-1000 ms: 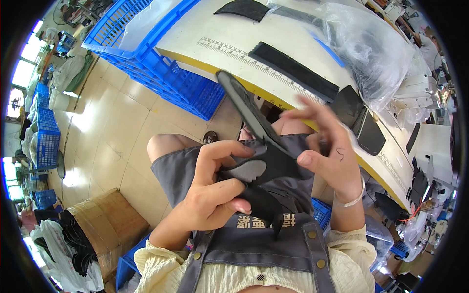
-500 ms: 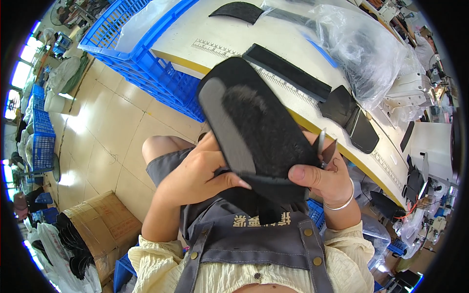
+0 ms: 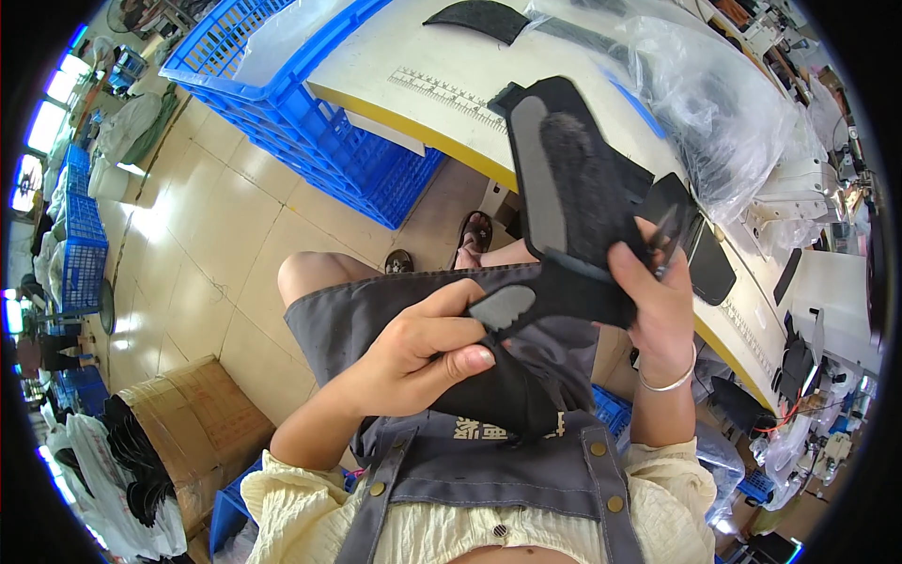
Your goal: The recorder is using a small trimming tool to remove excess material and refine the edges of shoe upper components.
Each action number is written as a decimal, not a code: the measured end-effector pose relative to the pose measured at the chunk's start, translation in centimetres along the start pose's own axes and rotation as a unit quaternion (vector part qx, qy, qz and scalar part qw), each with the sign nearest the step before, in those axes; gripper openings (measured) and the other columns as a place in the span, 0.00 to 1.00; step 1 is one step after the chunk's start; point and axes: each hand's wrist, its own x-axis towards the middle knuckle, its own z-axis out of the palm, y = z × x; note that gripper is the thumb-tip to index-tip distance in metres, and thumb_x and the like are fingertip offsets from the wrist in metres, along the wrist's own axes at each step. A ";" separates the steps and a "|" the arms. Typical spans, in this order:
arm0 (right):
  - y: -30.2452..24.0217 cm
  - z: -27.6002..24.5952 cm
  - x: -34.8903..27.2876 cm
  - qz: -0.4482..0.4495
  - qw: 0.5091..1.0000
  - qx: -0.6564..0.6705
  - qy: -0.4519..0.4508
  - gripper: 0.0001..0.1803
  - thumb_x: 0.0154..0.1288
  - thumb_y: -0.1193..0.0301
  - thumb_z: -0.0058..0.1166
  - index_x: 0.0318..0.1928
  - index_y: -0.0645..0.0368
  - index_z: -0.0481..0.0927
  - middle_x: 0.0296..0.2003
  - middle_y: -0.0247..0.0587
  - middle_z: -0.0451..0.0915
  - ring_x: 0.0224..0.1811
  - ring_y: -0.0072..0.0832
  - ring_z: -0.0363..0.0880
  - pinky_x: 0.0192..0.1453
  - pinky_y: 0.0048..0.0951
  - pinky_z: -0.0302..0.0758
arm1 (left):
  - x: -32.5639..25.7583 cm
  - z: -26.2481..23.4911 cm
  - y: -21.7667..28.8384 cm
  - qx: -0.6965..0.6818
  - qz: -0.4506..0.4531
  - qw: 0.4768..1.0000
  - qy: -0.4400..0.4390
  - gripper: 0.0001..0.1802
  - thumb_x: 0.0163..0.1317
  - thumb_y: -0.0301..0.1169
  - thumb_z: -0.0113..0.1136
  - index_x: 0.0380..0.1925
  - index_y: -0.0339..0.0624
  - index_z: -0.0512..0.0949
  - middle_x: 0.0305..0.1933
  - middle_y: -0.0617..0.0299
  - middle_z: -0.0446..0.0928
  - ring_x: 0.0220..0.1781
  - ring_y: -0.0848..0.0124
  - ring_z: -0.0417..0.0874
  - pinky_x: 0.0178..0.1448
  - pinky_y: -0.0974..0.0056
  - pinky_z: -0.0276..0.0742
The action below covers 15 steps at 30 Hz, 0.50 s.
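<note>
A long black padded fabric piece (image 3: pixel 584 193) with a grey strip along one side is held up over my lap, its far end reaching the table's edge. My right hand (image 3: pixel 655 305) grips its near end, thumb on top. Small metal thread snips (image 3: pixel 667 242) stick out from the fingers of that same hand. With thumb and fingers, my left hand (image 3: pixel 423 352) pinches a black flap (image 3: pixel 564 291) joined to the piece, close to its grey rounded end patch (image 3: pixel 505 307). More black fabric (image 3: pixel 512 390) hangs below onto my apron.
Ahead stands a white table (image 3: pixel 376 61) with a yellow edge and ruler markings. On it lie a curved black piece (image 3: pixel 476 21), more black pieces (image 3: pixel 711 268) and a clear plastic bag (image 3: pixel 709 103). A blue crate (image 3: pixel 315 132) stands left of it; a cardboard box (image 3: pixel 202 418) sits lower left.
The padded piece has moved right and away from me, turning more upright. My left hand has shifted from its side to the flap, which is now spread out to the left.
</note>
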 end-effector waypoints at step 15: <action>-0.1 3.5 -3.3 -0.522 0.670 -0.528 -0.025 0.14 0.55 0.67 0.59 0.44 0.52 0.80 0.28 0.30 0.70 0.19 0.18 0.64 0.17 0.17 0.55 | -0.5 1.7 1.0 0.091 0.046 0.976 0.193 0.12 0.65 0.32 0.55 0.34 0.29 0.74 0.37 0.51 0.66 0.32 0.64 0.66 0.38 0.66 0.65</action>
